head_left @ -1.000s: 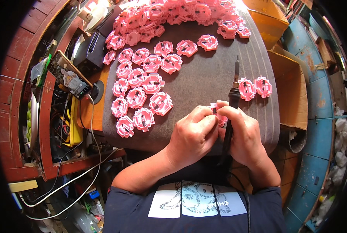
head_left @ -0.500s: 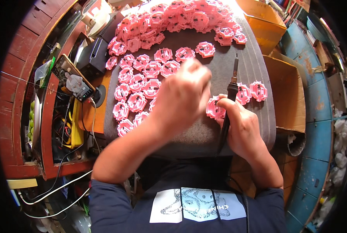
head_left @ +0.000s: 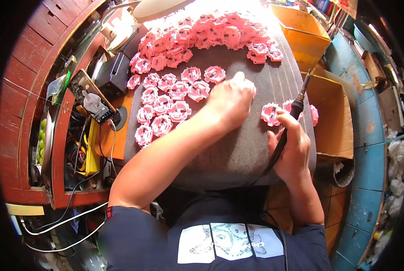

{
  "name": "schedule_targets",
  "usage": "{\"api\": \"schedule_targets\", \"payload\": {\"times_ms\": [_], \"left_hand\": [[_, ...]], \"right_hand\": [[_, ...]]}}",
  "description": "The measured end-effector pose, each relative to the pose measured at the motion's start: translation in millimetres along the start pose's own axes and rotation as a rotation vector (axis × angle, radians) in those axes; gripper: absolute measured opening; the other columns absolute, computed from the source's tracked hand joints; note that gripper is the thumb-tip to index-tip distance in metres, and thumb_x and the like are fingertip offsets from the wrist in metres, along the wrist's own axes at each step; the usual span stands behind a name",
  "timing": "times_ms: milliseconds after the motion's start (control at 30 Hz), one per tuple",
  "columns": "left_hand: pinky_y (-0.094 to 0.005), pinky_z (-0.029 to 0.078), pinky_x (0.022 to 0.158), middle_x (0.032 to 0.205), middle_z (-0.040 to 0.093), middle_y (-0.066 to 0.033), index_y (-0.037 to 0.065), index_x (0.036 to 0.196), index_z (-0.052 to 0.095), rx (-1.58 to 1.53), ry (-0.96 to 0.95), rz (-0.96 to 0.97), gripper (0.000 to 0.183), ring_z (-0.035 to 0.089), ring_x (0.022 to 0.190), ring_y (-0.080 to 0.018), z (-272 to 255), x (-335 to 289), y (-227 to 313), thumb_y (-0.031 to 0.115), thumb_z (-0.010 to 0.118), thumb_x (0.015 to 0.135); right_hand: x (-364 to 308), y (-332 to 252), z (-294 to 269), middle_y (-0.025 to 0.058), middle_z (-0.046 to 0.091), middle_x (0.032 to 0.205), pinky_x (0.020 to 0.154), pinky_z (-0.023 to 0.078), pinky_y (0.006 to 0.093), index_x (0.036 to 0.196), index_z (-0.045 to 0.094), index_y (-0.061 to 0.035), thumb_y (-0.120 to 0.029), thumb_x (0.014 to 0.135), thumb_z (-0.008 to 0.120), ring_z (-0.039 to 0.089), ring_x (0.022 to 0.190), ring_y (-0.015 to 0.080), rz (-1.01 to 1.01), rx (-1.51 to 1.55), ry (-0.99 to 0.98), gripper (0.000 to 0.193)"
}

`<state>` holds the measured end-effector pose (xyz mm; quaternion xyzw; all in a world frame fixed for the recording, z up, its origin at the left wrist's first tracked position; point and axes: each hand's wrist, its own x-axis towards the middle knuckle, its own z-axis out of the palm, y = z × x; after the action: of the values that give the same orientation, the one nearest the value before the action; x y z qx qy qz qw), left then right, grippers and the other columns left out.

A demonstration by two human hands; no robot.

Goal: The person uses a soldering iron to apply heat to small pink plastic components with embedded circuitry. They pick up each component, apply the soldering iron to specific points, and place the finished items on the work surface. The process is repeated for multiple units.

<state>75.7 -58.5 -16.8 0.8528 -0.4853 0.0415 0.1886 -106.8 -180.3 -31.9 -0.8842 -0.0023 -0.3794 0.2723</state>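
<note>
My left hand (head_left: 232, 100) is over the middle of the dark work surface, fingers pinched on a pink plastic part (head_left: 254, 91); only its edge shows past the fingers. My right hand (head_left: 292, 147) grips a black-handled soldering iron (head_left: 296, 107) like a pen, the metal tip pointing up and away. Just beyond the right index finger lies a pink octagonal part (head_left: 270, 114) with dark components at its centre. Other pink parts sit behind the iron, half hidden by it. To the left, several like parts (head_left: 179, 90) stand in rows, some of them behind my left forearm.
A heaped pile of pink parts (head_left: 229, 34) fills the far end of the grey board (head_left: 215, 165). Cardboard boxes (head_left: 335, 122) stand along its right side. At left are a propped phone (head_left: 92, 99), a black box-shaped device (head_left: 112, 74) and loose cables.
My left hand has moved right and taken the part from the right end of the far row. My right hand has shifted right with the iron; the part by it lies nearer the others.
</note>
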Motion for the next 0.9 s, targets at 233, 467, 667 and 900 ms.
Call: {"api": "schedule_targets", "payload": {"times_ms": [233, 467, 667, 900], "left_hand": [[-0.0467, 0.058, 0.079, 0.111, 0.064, -0.0205, 0.000, 0.101, 0.064, -0.392, 0.053, -0.009, 0.014, 0.069, 0.094, -0.0406, -24.7, -104.1, 41.8, 0.003, 0.072, 0.090], [-0.0418, 0.059, 0.078, 0.112, 0.063, -0.0183, -0.001, 0.101, 0.064, -0.504, 0.118, 0.015, 0.018, 0.069, 0.094, -0.0363, -14.7, -117.7, 42.3, -0.003, 0.073, 0.085], [-0.0413, 0.059, 0.078, 0.114, 0.062, -0.0180, -0.001, 0.103, 0.065, -0.528, 0.115, 0.036, 0.021, 0.069, 0.094, -0.0352, -13.1, -120.0, 39.7, -0.004, 0.073, 0.084], [-0.0381, 0.058, 0.076, 0.122, 0.059, -0.0192, 0.001, 0.121, 0.069, -0.574, 0.161, 0.038, 0.037, 0.070, 0.091, -0.0315, -11.8, -128.2, 43.8, -0.003, 0.076, 0.085]], "right_hand": [[-18.2, -19.4, 7.7, 0.0169, 0.068, 0.101, 0.067, 0.052, 0.0461, 0.130, 0.057, -0.0033, 0.008, 0.079, 0.077, 0.065, 0.078, 0.0363, -0.033, 0.201, -0.082, 0.056], [-23.3, -18.4, 14.0, 0.0160, 0.062, 0.089, 0.058, 0.044, 0.0465, 0.131, 0.059, -0.0043, 0.007, 0.082, 0.074, 0.057, 0.068, 0.0361, -0.080, 0.159, -0.136, 0.053], [-16.8, -22.8, 6.8, 0.0105, 0.064, 0.085, 0.063, 0.051, 0.0405, 0.120, 0.057, -0.0023, 0.014, 0.082, 0.072, 0.062, 0.068, 0.0267, -0.083, 0.210, -0.214, 0.044], [-20.3, -30.6, 11.9, 0.0130, 0.066, 0.087, 0.064, 0.053, 0.0385, 0.124, 0.057, -0.0012, 0.012, 0.086, 0.070, 0.065, 0.070, 0.0285, -0.023, 0.352, -0.174, 0.042]]}}
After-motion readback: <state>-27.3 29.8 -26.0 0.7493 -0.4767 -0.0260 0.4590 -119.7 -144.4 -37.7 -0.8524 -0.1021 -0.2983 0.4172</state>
